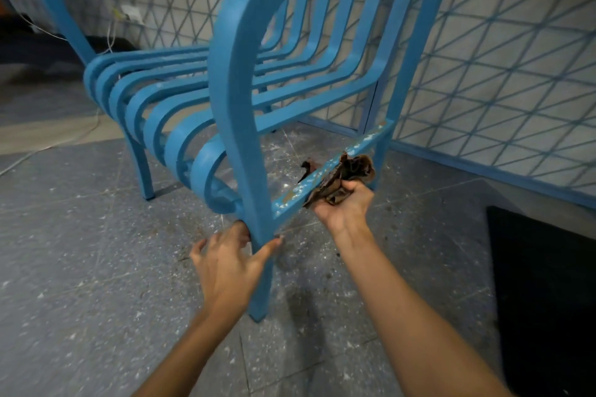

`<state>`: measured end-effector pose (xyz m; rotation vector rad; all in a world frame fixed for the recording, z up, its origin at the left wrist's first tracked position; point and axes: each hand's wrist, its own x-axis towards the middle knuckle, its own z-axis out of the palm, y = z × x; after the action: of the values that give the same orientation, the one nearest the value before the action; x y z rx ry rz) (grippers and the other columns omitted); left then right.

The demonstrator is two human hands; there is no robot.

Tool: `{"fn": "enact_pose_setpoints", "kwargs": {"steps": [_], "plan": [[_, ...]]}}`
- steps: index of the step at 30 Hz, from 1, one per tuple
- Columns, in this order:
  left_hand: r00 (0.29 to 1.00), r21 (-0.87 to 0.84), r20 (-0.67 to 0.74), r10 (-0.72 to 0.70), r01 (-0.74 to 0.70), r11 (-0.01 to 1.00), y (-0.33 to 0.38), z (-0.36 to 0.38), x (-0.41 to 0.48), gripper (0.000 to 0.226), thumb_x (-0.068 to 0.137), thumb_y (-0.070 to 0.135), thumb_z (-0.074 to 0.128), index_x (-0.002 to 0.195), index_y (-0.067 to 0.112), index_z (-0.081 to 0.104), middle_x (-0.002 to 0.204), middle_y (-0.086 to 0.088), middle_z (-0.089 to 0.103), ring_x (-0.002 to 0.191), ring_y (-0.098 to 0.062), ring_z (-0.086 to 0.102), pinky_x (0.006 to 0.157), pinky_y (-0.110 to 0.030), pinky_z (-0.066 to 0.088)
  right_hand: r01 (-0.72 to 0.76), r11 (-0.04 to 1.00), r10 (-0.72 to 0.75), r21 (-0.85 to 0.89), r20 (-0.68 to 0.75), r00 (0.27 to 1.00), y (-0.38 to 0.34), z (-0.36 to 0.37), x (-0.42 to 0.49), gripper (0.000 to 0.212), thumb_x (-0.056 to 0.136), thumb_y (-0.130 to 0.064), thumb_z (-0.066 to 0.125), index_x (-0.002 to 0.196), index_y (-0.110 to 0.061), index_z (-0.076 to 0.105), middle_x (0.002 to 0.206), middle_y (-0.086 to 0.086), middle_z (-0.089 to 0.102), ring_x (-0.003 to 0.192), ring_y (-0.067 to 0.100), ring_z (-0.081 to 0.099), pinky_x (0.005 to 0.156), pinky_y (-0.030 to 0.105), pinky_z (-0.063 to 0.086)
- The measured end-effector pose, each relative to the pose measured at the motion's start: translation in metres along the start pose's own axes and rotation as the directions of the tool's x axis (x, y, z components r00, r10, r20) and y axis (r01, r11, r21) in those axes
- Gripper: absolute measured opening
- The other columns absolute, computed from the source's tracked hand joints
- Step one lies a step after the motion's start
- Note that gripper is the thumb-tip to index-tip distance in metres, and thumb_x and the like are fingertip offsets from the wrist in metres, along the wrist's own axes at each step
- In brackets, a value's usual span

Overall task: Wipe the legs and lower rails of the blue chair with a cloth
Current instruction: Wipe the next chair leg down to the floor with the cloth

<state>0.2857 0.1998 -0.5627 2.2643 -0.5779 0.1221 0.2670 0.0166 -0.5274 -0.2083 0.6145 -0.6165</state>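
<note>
Beneath blue chair (233, 80), speckled grey floor (80, 267)

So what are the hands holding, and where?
The right hand holds the brown cloth by its bunched lower part, against the lower rail. The left hand grips the chair's front leg just below that rail.
</note>
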Motion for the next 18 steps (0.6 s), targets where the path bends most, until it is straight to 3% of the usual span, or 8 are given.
{"fn": "enact_pose_setpoints", "kwargs": {"steps": [2, 4, 6, 7, 11, 15, 18], "plan": [[0.999, 0.009, 0.025, 0.037, -0.037, 0.999, -0.012, -0.011, -0.005, 0.053, 0.064, 0.075, 0.048, 0.083, 0.028, 0.061, 0.074, 0.017, 0.054, 0.083, -0.017, 0.060, 0.094, -0.048, 0.034, -0.031, 0.999, 0.032, 0.033, -0.029, 0.999, 0.005, -0.005, -0.008, 0.038, 0.080, -0.011, 0.031, 0.099, 0.001, 0.063, 0.078, 0.021, 0.071, 0.087, 0.034, 0.063, 0.090, 0.050, 0.048], [0.997, 0.032, 0.050, 0.052, -0.054, 0.998, -0.022, -0.023, -0.009, 0.052, 0.063, 0.076, 0.047, 0.085, 0.031, 0.061, 0.075, 0.018, 0.053, 0.082, -0.015, 0.059, 0.094, -0.048, 0.035, -0.056, 0.996, 0.057, 0.071, -0.008, 0.998, 0.009, -0.008, -0.019, 0.048, 0.075, -0.009, 0.032, 0.112, -0.001, 0.062, 0.090, 0.022, 0.071, 0.087, 0.035, 0.064, 0.082, 0.049, 0.050], [0.995, 0.064, 0.079, 0.059, -0.064, 0.996, -0.030, -0.033, -0.011, 0.059, 0.063, 0.079, 0.047, 0.091, 0.029, 0.064, 0.077, 0.018, 0.054, 0.083, -0.013, 0.057, 0.096, -0.049, 0.035, -0.055, 0.994, 0.054, 0.099, 0.008, 0.999, 0.017, -0.010, -0.029, 0.065, 0.063, -0.008, 0.035, 0.123, -0.007, 0.060, 0.107, 0.019, 0.068, 0.091, 0.035, 0.064, 0.090, 0.048, 0.049], [0.994, 0.086, 0.095, 0.062, -0.070, 0.994, -0.033, -0.037, -0.010, 0.063, 0.063, 0.080, 0.048, 0.094, 0.028, 0.065, 0.078, 0.018, 0.055, 0.085, -0.013, 0.058, 0.097, -0.049, 0.034, -0.050, 0.994, 0.050, 0.098, -0.004, 0.999, 0.020, -0.011, -0.031, 0.067, 0.059, -0.008, 0.036, 0.121, -0.009, 0.061, 0.105, 0.018, 0.068, 0.090, 0.034, 0.064, 0.094, 0.046, 0.047], [0.992, 0.119, 0.122, 0.021, -0.035, 0.992, -0.048, -0.060, -0.010, 0.072, 0.059, 0.083, 0.046, 0.099, 0.028, 0.067, 0.080, 0.016, 0.057, 0.093, -0.018, 0.060, 0.097, -0.047, 0.032, -0.044, 0.994, 0.052, 0.101, -0.072, 0.996, 0.038, -0.007, -0.050, 0.048, 0.055, -0.008, 0.035, 0.093, -0.013, 0.064, 0.080, 0.009, 0.069, 0.072, 0.026, 0.066, 0.075, 0.037, 0.052], [0.984, 0.186, 0.179, -0.016, -0.018, 0.982, -0.064, -0.090, -0.001, 0.075, 0.058, 0.079, 0.048, 0.105, 0.023, 0.068, 0.092, 0.001, 0.072, 0.096, -0.021, 0.064, 0.099, -0.049, 0.033, -0.063, 0.994, 0.075, 0.091, -0.136, 0.988, 0.062, 0.004, -0.062, 0.031, 0.054, -0.009, 0.035, 0.074, -0.016, 0.057, 0.057, 0.003, 0.063, 0.047, 0.019, 0.062, 0.048, 0.024, 0.053], [0.982, 0.184, 0.185, -0.045, 0.010, 0.983, -0.077, -0.096, 0.020, 0.061, 0.066, 0.067, 0.062, 0.107, 0.022, 0.066, 0.099, -0.001, 0.072, 0.099, -0.023, 0.065, 0.100, -0.050, 0.033, -0.065, 0.997, 0.072, 0.049, -0.158, 0.985, 0.079, 0.015, -0.062, 0.035, 0.054, -0.009, 0.036, 0.078, -0.016, 0.059, 0.073, 0.003, 0.064, 0.066, 0.022, 0.064, 0.060, 0.032, 0.053]]}}
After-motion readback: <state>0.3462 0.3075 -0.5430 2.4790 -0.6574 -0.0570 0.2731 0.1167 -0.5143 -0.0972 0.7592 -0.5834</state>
